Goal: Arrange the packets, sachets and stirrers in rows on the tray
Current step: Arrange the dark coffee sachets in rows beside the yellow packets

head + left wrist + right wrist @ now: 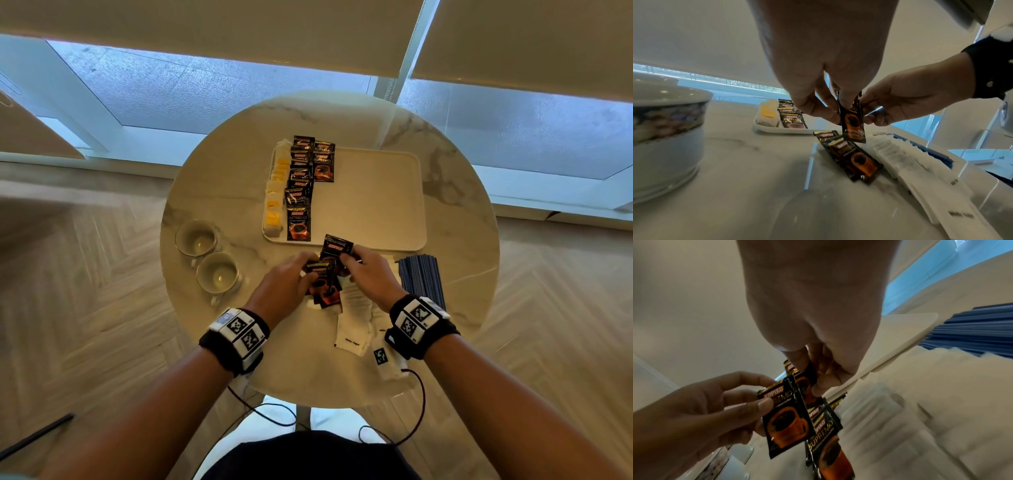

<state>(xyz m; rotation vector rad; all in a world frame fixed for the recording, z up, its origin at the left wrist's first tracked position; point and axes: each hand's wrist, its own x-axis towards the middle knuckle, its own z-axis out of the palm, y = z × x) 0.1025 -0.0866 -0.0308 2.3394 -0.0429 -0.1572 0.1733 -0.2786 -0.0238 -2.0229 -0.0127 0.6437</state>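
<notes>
Left hand (pixel 286 279) pinches one Kopiko coffee sachet (pixel 786 420); right hand (pixel 368 274) pinches second sachet (pixel 336 247). Both held above loose sachet pile (pixel 852 160) on table (pixel 212 178), near tray (pixel 373 205) front edge.

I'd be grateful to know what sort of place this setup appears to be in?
Probably a hotel room or lounge corner set up for coffee service: a round marble table by windows with roller blinds, herringbone wood floor, two gold-rimmed cups, and a tray of coffee sachets.
</notes>
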